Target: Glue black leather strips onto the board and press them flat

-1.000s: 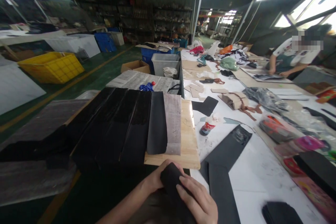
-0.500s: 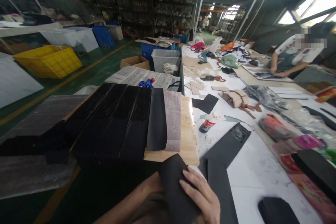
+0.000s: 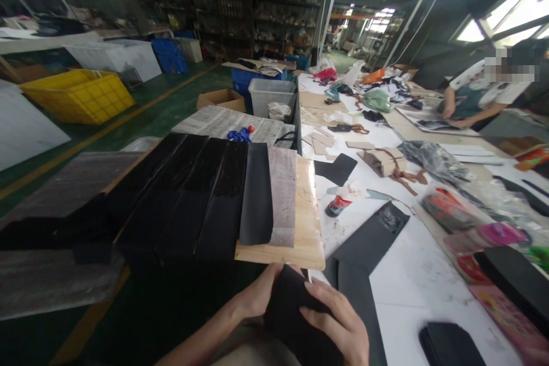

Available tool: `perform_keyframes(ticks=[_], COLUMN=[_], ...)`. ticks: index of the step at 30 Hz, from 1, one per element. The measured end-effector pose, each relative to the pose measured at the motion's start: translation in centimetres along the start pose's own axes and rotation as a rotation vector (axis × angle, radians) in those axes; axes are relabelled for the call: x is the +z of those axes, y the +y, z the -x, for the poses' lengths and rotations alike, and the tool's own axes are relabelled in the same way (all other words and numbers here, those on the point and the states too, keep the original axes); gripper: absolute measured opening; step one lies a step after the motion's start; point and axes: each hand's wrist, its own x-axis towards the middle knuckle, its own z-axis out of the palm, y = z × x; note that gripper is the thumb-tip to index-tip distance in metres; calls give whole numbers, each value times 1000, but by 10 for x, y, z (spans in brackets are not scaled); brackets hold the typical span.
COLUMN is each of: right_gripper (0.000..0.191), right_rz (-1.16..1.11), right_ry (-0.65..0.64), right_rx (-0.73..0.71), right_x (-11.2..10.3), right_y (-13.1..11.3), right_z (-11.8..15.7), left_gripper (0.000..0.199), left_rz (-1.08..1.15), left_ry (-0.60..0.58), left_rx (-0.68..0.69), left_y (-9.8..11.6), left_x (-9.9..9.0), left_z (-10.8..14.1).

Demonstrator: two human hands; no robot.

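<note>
A dark flat piece [image 3: 294, 317] is held between my two hands near the bottom centre. My left hand [image 3: 262, 291] grips its left and upper edge, its fingers partly hidden behind the piece. From the right, my right hand [image 3: 338, 320] wraps round it with the fingers bent over its face. Wide black strips [image 3: 180, 200] lie side by side on a wooden board [image 3: 278, 255] beyond my hands, with a narrower dark panel [image 3: 256, 194] at their right. More dark grey pieces [image 3: 358, 297] rest on the white table beside my right hand.
On the white table [image 3: 412, 286] are a red-labelled container [image 3: 338, 206], a tied cardboard bundle [image 3: 381, 161], plastic bags and a black stack [image 3: 450, 344]. A person [image 3: 480, 88] works at the far right. A yellow crate [image 3: 79, 97] stands on the floor at the left.
The dark piece has tilted and sunk lower. My left hand has come up into view at its upper left edge, and my right hand has moved slightly down and right.
</note>
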Motion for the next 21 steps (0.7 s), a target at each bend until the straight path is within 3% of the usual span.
perform_keyframes(ticks=[2,4,6,8,11,14,16,18,21], right_gripper=[17,26,50,57,35,30,28,24,35], right_rz=[-64,-283,-468,-462,-310,-266,-256,-284,-413], right_ry=[25,57,79,129,116,-101,-209,-173,27], right_rx=[16,220,454,576,421,110,38,134,418], right_x=[-3,-7,-8,-7,-3,-4,-8,-10,-9], right_y=[0,4,9,10,8,6,8,8,3], right_z=[-6,-14,-20,-20,-11,-1,-2,-8,-17], left_gripper=[31,33,36,37,32,33,36,34,31], left_rz=[13,1,-24,-56,-38,105,166,153,34], left_ry=[-37,-83,-92,-80,-109,-120,-109,-98,-50], left_rx=[5,20,22,24,18,-72,-119,-100,-4], left_y=[3,7,9,9,6,1,-2,-5,-7], left_x=[2,3,3,2,0,1,4,8,11], left_z=[-1,-5,-9,-10,-8,-3,-1,1,0])
